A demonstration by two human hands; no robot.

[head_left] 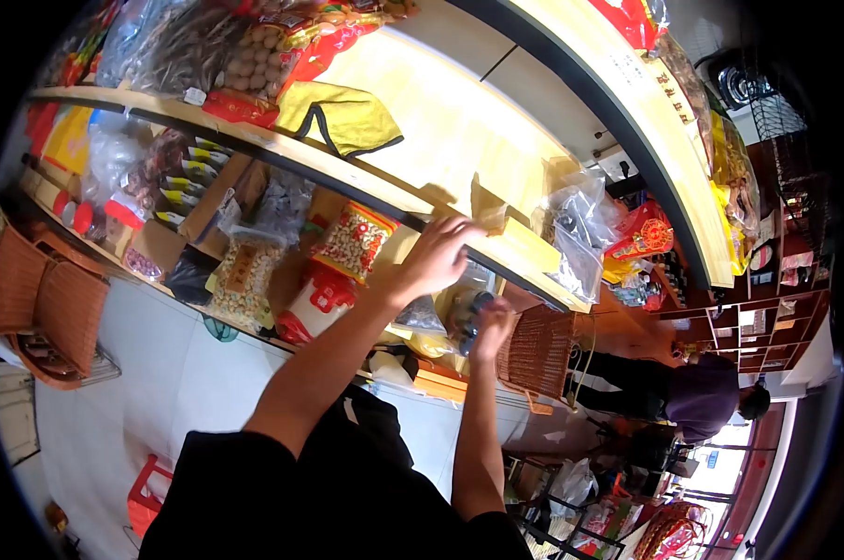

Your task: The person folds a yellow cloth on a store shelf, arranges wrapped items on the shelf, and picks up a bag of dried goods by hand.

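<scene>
My left hand (pixel 440 254) is at the front edge of the wooden counter (pixel 440 173), its fingers partly bent and apart, with nothing seen in it. Lower and to the right, my right hand (pixel 494 329) is closed at a clear jar with a dark lid (pixel 467 315), on the shelf below the counter. Motion blur and shadow hide part of the jar. Left of my left hand, a red and yellow bag of nuts (pixel 355 241) stands on the lower shelf above a red and white package (pixel 317 303). A yellow cloth with dark trim (pixel 342 119) lies on the counter.
Clear plastic bags (pixel 578 233) lie at the counter's right end. A wicker basket (pixel 536 347) stands beside my right hand. A wicker chair (pixel 48 303) is at far left and a red stool (pixel 148 490) at lower left. A person in dark clothes (pixel 702 397) stands at right.
</scene>
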